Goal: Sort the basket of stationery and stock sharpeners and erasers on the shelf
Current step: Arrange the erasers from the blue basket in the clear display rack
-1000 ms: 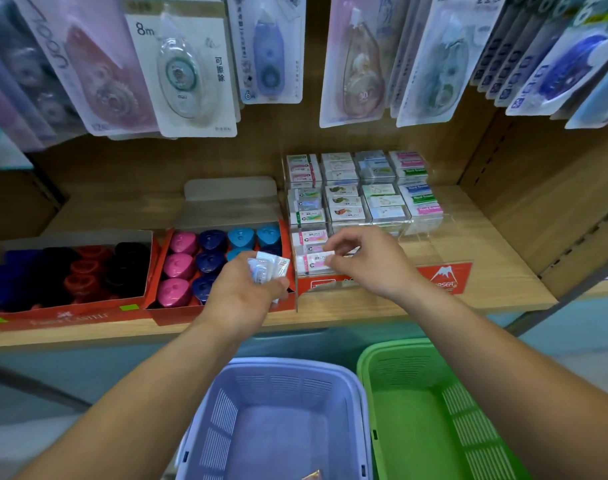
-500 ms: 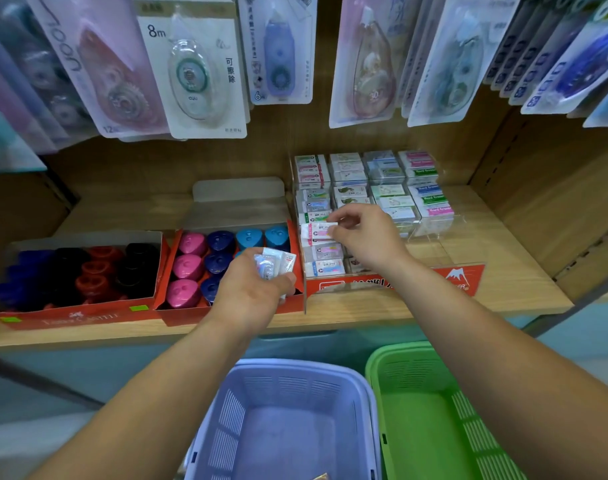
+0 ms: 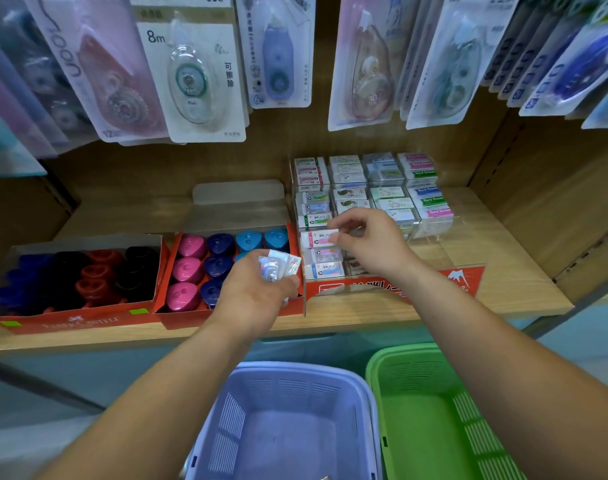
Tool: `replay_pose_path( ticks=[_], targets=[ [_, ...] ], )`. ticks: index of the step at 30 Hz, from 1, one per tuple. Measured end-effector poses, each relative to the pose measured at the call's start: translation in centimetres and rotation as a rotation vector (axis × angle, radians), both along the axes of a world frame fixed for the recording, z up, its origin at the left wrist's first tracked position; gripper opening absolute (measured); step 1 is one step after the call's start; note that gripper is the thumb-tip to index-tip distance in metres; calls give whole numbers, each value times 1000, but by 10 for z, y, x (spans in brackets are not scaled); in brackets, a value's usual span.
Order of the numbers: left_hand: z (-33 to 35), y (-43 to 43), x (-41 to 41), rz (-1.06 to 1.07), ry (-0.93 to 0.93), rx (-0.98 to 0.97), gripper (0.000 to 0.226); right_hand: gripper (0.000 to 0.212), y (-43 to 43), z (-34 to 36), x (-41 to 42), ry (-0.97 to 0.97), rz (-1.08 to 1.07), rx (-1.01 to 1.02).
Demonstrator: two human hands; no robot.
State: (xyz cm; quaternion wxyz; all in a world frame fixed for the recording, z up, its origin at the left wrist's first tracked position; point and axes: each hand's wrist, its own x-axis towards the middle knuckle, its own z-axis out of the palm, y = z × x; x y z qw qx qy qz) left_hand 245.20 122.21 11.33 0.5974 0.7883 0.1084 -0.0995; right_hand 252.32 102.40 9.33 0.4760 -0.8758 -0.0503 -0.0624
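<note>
The right hand (image 3: 368, 242) pinches a white paper-sleeved eraser with a pink band (image 3: 318, 237) between thumb and fingertips. The eraser sits on top of the front-left stack in the clear acrylic stepped display case (image 3: 444, 244), with similar erasers lying under it. The case stands on the pale wooden shelf (image 3: 503, 271), at about 1 o'clock from the middle of the view. The right hand covers the neighbouring front compartments, so what they hold cannot be told. At 8 o'clock from it, the left hand (image 3: 257, 296) is curled round a small bundle of plastic-wrapped erasers (image 3: 278, 266), whose ends stick out above the fingers. The case's clear left wall stands between this bundle and the stack. The left hand hangs over the front right corner of a red cardboard tray (image 3: 178, 320) and hides part of its pink, navy and sky-blue rounded sharpeners (image 3: 188, 270). At 9 o'clock, touching that tray, is a second red cardboard tray (image 3: 70, 322) of dark blue, black and red round pieces. Carded correction-tape blister packs (image 3: 191, 74) hang at 12 o'clock, above the case's rear rows. Below the shelf edge, a lilac slatted plastic basket (image 3: 295, 370) sits at 6 o'clock between the forearms. A green slatted plastic basket (image 3: 416, 375) is just beside it at 5 o'clock.
</note>
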Motion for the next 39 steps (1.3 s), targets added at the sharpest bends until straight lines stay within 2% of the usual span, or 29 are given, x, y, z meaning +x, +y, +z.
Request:
replay_pose_path(
  ticks=[3,8,13,19,23,25,28,30,33,36,39],
  targets=[
    [1,-10,0,-66,-40,23,19,16,-27,4,-11,-20,-60,101],
    [-3,-34,-5,-155,-44,16,24,14,-101,8,-40,-98,-182,-4],
    [-12,-48,-5,-170,-47,46,42,12,-126,0,-44,29,-129,-330],
    [-19,-52,-4,-178,-63,87,30,18,-116,2,-31,78,-21,-625],
    [-20,-49,-3,-175,-53,44,35,28,-115,3,-33,70,-7,-734],
    [-19,-49,-4,-176,-41,-12,34,30,-115,5,-39,46,-65,-668],
    [-17,-49,-5,-175,-18,-71,42,22,-105,9,-54,-33,-115,-464],
    [-17,-48,-6,-174,-17,-96,50,15,-85,14,-67,-6,-30,-178],
    [-16,-49,-8,-205,-86,-67,46,12,-50,17,-83,143,125,188],
    [-13,-48,-12,-226,-121,-92,36,15,-36,15,-86,185,135,255],
    [-9,-47,-15,-179,-139,-141,29,17,-41,17,-87,244,95,412]
  ],
)
